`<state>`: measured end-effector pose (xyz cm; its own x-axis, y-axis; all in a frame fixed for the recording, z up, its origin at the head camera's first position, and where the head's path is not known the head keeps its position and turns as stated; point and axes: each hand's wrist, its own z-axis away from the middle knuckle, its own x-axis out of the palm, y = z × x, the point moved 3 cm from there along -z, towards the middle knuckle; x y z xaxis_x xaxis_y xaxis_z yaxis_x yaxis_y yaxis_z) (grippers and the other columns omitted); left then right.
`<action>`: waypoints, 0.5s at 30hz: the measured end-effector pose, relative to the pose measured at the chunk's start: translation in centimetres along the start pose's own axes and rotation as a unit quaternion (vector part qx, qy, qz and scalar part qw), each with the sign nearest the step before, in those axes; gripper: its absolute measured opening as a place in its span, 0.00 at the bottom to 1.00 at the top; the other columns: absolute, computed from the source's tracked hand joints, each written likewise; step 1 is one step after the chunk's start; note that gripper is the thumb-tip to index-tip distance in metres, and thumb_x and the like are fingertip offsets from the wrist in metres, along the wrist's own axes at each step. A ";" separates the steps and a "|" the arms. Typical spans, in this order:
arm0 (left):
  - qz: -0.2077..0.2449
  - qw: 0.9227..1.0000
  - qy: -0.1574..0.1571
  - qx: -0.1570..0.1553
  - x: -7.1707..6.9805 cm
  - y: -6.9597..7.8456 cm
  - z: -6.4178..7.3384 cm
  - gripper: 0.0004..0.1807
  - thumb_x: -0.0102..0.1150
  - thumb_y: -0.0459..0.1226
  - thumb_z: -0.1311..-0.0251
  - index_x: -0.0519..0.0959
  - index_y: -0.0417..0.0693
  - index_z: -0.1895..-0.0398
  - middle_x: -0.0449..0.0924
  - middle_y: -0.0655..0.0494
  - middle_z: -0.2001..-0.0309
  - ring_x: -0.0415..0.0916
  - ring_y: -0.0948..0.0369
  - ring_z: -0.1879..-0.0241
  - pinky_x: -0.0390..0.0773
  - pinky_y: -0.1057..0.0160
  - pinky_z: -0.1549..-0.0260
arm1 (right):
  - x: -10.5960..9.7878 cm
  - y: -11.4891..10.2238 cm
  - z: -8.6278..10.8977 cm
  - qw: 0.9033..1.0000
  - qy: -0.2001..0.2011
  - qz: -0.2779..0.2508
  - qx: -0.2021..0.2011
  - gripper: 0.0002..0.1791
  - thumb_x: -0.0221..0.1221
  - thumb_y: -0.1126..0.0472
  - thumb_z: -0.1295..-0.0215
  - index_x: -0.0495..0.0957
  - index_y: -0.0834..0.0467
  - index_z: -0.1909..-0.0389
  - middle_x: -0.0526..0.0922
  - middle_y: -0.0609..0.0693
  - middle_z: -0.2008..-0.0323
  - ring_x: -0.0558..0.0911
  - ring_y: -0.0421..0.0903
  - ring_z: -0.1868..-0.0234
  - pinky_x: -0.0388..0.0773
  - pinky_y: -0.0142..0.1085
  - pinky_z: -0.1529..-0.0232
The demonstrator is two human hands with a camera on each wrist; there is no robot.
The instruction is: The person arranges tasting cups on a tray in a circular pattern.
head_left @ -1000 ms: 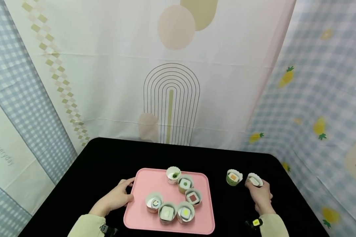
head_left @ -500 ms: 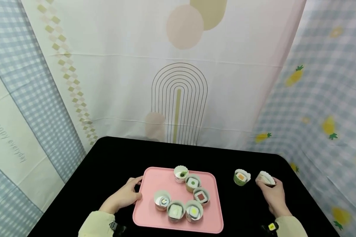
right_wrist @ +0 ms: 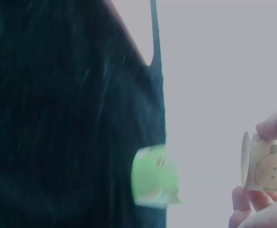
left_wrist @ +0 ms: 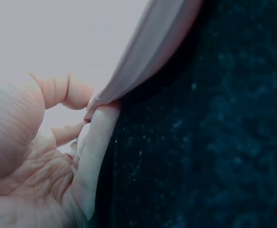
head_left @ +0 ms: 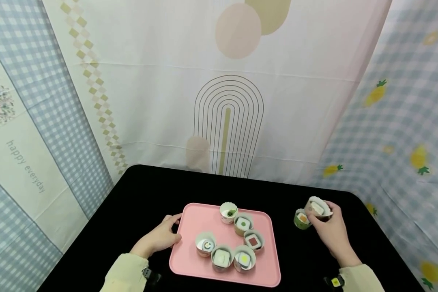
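My left hand pinches the left rim of a pink tray; in the left wrist view, the thumb and fingertips meet at the tray's edge. My right hand grips a paper baking cup holding a white square piece. This cup is tilted and raised above the black table; in the right wrist view, a cartoon face shows on the cup's wall. Just left of it stands a green paper cup with an orange-marked white piece inside.
Several paper cups stand on the tray in a curve, from a cup with a green piece to a cup with a round pattern. Patterned cloth hangs behind the black table.
My right hand has lifted its paper cup and brought it toward the green cup. The left hand keeps its hold on the tray's rim. The head view has turned left.
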<state>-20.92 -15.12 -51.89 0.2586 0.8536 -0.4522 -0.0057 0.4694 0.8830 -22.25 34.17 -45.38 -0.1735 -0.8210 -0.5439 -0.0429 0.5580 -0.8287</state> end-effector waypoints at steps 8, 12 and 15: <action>-0.013 1.000 -0.001 -0.004 -0.2 0.0 0.0 0.43 0.55 0.26 0.54 0.58 0.37 0.28 0.62 0.40 0.44 0.74 0.57 0.70 0.80 0.59 0.73 | 4.4 -4.8 1.0 0.999 -0.026 -0.009 -0.026 0.42 0.62 0.44 0.39 0.55 0.58 0.32 0.64 0.61 0.41 0.72 0.55 0.45 0.77 0.40 0.55; -0.013 1.000 0.003 -0.002 -0.2 0.0 0.0 0.43 0.56 0.26 0.55 0.59 0.39 0.29 0.62 0.41 0.44 0.73 0.57 0.70 0.79 0.59 0.74 | 6.8 -6.9 1.5 0.997 -0.065 -0.034 -0.037 0.40 0.63 0.44 0.40 0.58 0.56 0.34 0.67 0.59 0.41 0.74 0.53 0.47 0.76 0.41 0.55; -0.010 1.000 0.001 -0.005 -0.1 -0.2 -0.2 0.43 0.56 0.26 0.57 0.60 0.38 0.29 0.63 0.41 0.45 0.74 0.57 0.70 0.80 0.59 0.74 | 8.5 -8.2 2.1 0.994 -0.086 -0.059 -0.043 0.37 0.65 0.48 0.41 0.60 0.54 0.35 0.69 0.57 0.43 0.74 0.51 0.52 0.76 0.38 0.60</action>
<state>-21.14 -15.21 -52.01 0.2565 0.8449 -0.4694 -0.0097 0.4879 0.8728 -21.32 22.34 -43.51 0.0081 -0.8858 -0.4641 -0.1374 0.4587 -0.8779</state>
